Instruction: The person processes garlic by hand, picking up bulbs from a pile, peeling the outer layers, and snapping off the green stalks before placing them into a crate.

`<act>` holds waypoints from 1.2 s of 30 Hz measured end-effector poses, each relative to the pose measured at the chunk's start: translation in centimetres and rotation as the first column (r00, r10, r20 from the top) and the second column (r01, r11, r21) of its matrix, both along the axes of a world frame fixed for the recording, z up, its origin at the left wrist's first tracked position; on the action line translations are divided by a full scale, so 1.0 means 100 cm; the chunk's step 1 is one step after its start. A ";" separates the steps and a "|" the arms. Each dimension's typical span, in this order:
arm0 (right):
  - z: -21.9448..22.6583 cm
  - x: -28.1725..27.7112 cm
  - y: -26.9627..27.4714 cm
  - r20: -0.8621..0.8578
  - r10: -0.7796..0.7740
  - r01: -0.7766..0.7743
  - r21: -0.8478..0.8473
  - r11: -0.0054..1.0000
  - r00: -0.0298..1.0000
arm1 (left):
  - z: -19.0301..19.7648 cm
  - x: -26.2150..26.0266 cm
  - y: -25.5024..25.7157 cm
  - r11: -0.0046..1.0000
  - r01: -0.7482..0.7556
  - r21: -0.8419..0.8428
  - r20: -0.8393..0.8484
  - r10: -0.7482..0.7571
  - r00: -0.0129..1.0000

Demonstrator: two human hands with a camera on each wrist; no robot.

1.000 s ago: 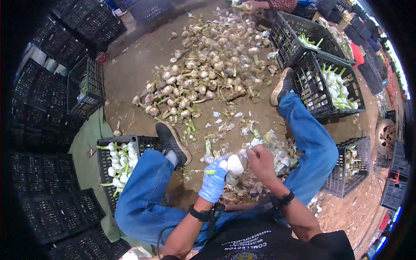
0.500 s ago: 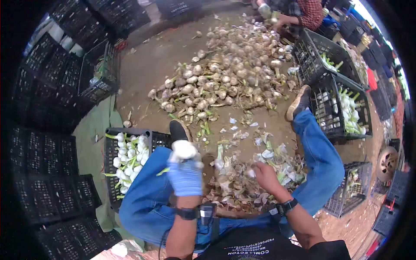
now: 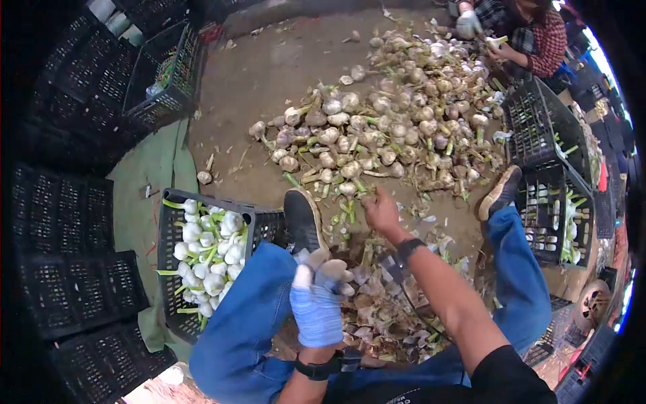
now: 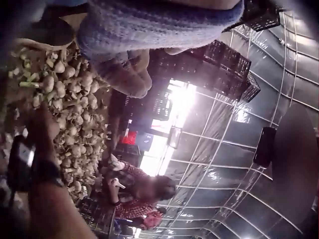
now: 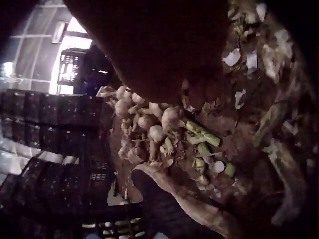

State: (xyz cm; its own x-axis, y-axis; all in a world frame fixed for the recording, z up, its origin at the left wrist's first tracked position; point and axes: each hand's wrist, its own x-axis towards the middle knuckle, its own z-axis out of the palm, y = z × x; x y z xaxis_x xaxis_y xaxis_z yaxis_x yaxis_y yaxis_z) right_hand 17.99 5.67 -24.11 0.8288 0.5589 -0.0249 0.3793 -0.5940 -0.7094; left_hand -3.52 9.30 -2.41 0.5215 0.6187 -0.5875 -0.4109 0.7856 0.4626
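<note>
My left hand (image 3: 317, 306), in a blue knit glove with pale fingertips, is beside the left knee with its fingers loosely bent. No bulb shows in it, and the left wrist view has its greyish fingers (image 4: 130, 74) bare of any object. My bare right hand (image 3: 382, 214) reaches to the near edge of the pile of unpeeled garlic (image 3: 404, 128). Its fingertips are close to bulbs and cut green stems; in the right wrist view the dark hand (image 5: 164, 45) covers part of those bulbs (image 5: 156, 133). Clean white garlic bulbs (image 3: 215, 283) fill a black crate (image 3: 173, 323) left of my leg.
Peeled skins and stem scraps (image 3: 383, 310) lie between my legs. Two black crates (image 3: 545, 121) with garlic stand past my right foot. Another person (image 3: 546, 44) handles garlic behind the pile. Stacked black crates (image 3: 64, 236) line the left side.
The white garlic bulb has left my left hand, which moved from near the left crate back toward my knees. My right hand has gone forward from the scraps to the pile.
</note>
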 end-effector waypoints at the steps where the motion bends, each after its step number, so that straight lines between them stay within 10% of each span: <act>1: -0.007 0.007 0.009 -0.113 -0.027 0.020 -0.061 0.998 0.993 | 0.000 0.004 0.001 0.996 0.059 0.064 -0.165 -0.048 0.985; 8: 0.036 0.002 -0.041 -0.501 -0.108 0.110 -0.026 0.994 0.859 | -0.028 0.015 -0.007 0.958 0.231 0.170 -0.299 -0.173 0.938; 10: 0.109 -0.013 -0.071 -0.669 0.003 0.101 0.117 0.988 0.744 | -0.045 0.021 -0.022 0.859 0.342 0.381 -0.441 -0.157 0.884; 15: 0.210 -0.044 -0.133 -0.708 0.147 0.004 0.206 0.979 0.690 | 0.001 0.028 -0.045 0.702 0.661 0.263 -0.280 -0.600 0.749; 22: 0.257 -0.079 -0.188 -0.672 0.173 0.136 0.381 0.915 0.720 | 0.010 0.015 -0.091 0.453 0.719 0.527 -0.373 -0.637 0.674; 26: 0.250 -0.090 -0.215 -0.730 0.111 0.205 0.329 0.922 0.674 | 0.013 0.014 -0.113 0.363 0.750 0.552 -0.495 -0.582 0.645; 36: 0.233 -0.110 -0.227 -0.328 -0.074 0.162 0.250 0.954 0.942 | 0.004 0.012 -0.146 -0.031 0.741 0.671 -0.741 -0.072 0.668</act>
